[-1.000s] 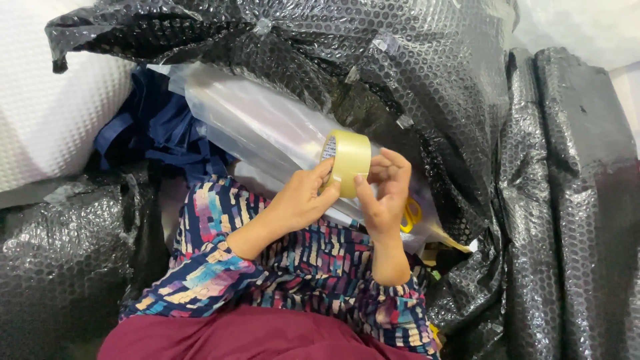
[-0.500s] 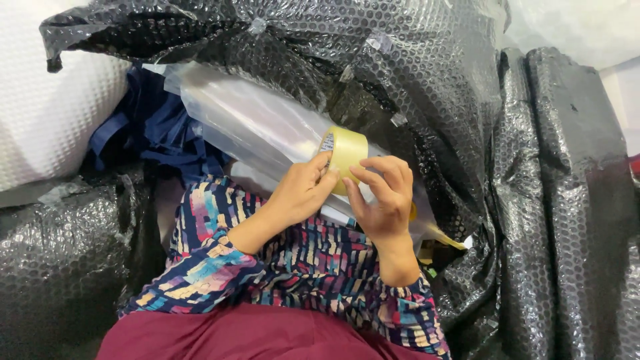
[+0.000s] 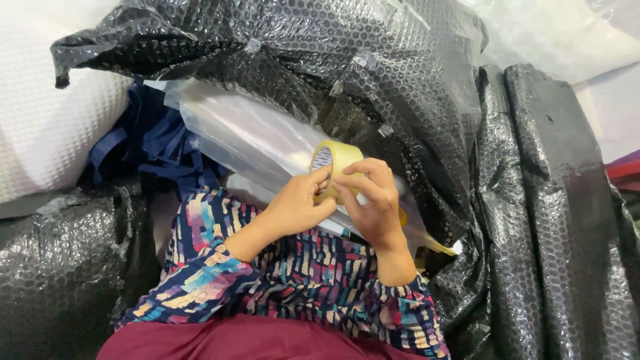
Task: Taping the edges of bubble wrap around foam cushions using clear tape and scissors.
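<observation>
Right hand (image 3: 373, 203) sliding up over yellowish tape roll (image 3: 335, 162) since earlier; left hand (image 3: 299, 203) also pinching roll, above clear plastic package (image 3: 247, 137), black bubble wrap (image 3: 320, 60) behind.

In the middle of the frame I see the tape roll (image 3: 335, 167) between my left hand (image 3: 297, 207) and right hand (image 3: 373, 203), resting on the clear plastic bag (image 3: 247, 133). The bubble wrap sheet (image 3: 300, 53) lies behind it, at the top. A fabric pile (image 3: 150, 143) is to the left, and a wrapped bundle (image 3: 553, 200) stands at the right.

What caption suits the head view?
Both hands, left hand and right hand, grip a tape roll over black bubble wrap.
</observation>
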